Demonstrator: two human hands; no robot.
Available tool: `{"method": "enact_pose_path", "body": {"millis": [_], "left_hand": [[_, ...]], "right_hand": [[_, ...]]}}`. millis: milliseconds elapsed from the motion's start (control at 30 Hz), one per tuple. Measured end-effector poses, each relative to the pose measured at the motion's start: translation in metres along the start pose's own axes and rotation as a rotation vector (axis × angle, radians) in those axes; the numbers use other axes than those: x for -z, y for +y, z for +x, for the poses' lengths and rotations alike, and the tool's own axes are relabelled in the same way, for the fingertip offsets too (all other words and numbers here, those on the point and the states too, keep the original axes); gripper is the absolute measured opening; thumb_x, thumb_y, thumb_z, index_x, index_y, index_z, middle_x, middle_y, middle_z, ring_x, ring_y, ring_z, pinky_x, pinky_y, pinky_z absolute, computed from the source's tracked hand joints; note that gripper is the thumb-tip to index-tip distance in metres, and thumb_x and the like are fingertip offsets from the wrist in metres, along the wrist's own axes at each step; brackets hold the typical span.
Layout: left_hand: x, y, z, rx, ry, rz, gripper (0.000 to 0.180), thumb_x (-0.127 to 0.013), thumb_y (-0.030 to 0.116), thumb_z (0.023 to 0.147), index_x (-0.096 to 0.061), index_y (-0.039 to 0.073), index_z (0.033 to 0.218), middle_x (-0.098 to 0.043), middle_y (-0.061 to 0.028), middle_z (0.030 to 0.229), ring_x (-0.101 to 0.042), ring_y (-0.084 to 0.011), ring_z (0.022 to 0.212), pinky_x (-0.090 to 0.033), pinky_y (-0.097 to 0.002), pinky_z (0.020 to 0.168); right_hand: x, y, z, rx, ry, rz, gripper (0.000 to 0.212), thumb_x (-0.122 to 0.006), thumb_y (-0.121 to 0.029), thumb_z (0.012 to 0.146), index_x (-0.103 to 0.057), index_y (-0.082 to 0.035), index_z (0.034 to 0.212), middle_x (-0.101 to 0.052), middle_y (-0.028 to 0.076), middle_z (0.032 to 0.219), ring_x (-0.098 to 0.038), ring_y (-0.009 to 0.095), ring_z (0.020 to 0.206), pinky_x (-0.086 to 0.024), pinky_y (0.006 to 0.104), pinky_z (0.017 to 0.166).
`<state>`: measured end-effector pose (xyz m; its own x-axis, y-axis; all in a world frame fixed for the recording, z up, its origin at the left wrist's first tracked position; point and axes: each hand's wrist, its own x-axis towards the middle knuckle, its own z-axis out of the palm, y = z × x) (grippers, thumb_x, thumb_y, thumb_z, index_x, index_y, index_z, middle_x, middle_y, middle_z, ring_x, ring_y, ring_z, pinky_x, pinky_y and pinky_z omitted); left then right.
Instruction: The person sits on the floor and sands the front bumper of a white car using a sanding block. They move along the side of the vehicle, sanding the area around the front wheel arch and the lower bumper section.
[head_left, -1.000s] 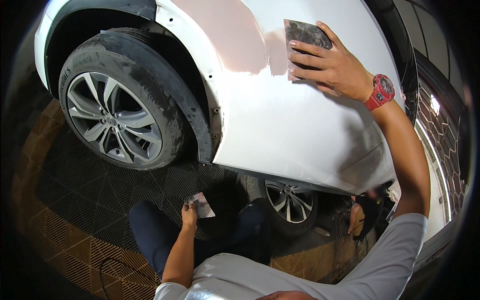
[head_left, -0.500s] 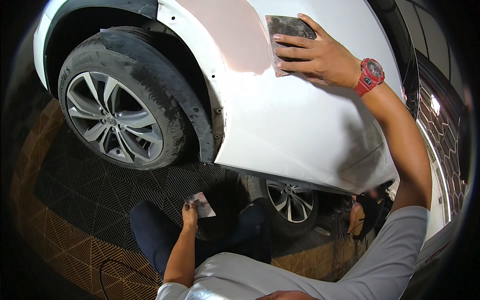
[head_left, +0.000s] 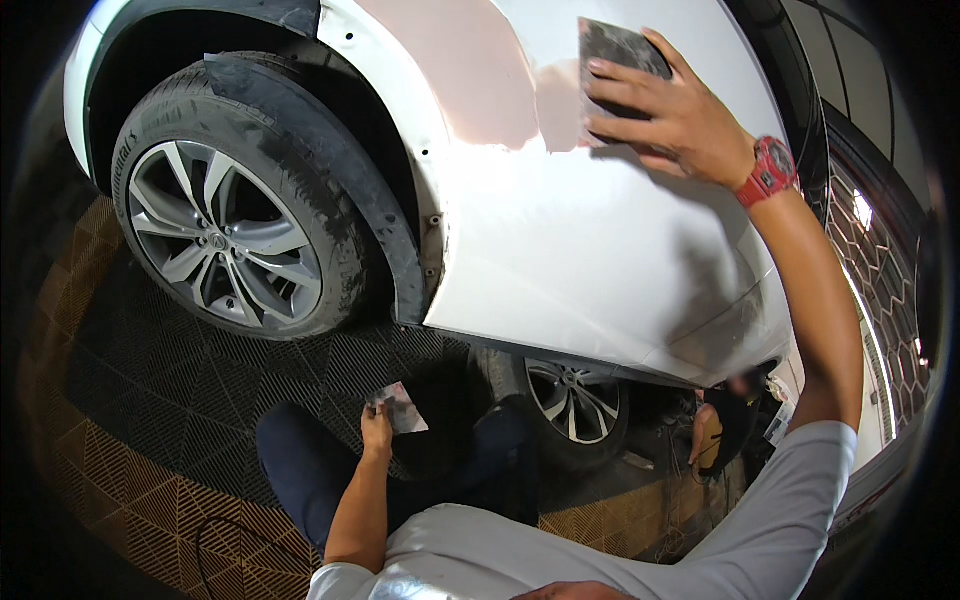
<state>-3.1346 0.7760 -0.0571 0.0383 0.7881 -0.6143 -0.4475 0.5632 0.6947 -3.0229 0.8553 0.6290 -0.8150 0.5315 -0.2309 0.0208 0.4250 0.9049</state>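
My right hand (head_left: 690,130), below a red wristwatch (head_left: 768,172), presses a thin rectangular filler spreader (head_left: 622,47) against the white car body panel (head_left: 570,260). The spreader is grey and smudged dark, and its left edge borders a fresh strip of pinkish filler (head_left: 559,105). That strip adjoins a larger dull pink patch (head_left: 470,80) above the wheel arch. Low down, near my left knee, my left hand (head_left: 376,432) pinches a small flat plate (head_left: 404,411) at its left edge. Pink and grey smears mark the plate.
An alloy wheel with its tyre (head_left: 225,235) stands at the left under the arch, beside a loose-looking dark trim strip (head_left: 350,170). A second wheel (head_left: 575,400) shows below the car. Black and tan floor tiles (head_left: 180,400) carry a dark cable (head_left: 200,545). Another person (head_left: 708,440) is at lower right.
My right hand has slid the spreader to the right across the panel, and a pinkish strip now shows where it was. My left hand and its plate are nearly still.
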Motion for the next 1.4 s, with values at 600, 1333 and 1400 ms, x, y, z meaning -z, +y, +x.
{"method": "enact_pose_path", "body": {"millis": [600, 1333, 1400], "left_hand": [[0.007, -0.025, 0.028, -0.031, 0.025, -0.032, 0.062, -0.057, 0.03, 0.106, -0.038, -0.002, 0.155, -0.053, -0.0214, 0.148, -0.052, -0.0329, 0.135, -0.042, -0.0409, 0.112], [0.002, -0.004, 0.006, -0.008, 0.001, 0.034, 0.068, -0.055, 0.031, 0.108, -0.027, -0.005, 0.159, -0.038, -0.024, 0.16, -0.042, -0.0345, 0.146, -0.038, -0.0397, 0.117], [0.005, -0.004, 0.006, -0.023, 0.01, 0.048, 0.067, -0.055, 0.031, 0.108, -0.029, -0.004, 0.158, -0.04, -0.0235, 0.159, -0.043, -0.0342, 0.145, -0.039, -0.0393, 0.116]], "right_hand": [[-0.004, 0.019, 0.044, 0.134, 0.051, 0.143, 0.043, -0.07, -0.031, 0.09, -0.064, -0.02, 0.13, -0.052, 0.006, 0.147, -0.044, 0.025, 0.146, -0.035, 0.0697, 0.11], [0.034, 0.015, 0.06, -0.104, 0.07, 0.078, 0.049, -0.073, -0.037, 0.084, -0.064, -0.017, 0.128, -0.055, 0.009, 0.142, -0.048, 0.026, 0.141, -0.033, 0.0702, 0.111], [0.033, 0.013, 0.068, -0.094, 0.028, 0.076, 0.053, -0.074, -0.039, 0.081, -0.064, -0.017, 0.128, -0.056, 0.008, 0.139, -0.048, 0.026, 0.141, -0.032, 0.071, 0.111]]}}
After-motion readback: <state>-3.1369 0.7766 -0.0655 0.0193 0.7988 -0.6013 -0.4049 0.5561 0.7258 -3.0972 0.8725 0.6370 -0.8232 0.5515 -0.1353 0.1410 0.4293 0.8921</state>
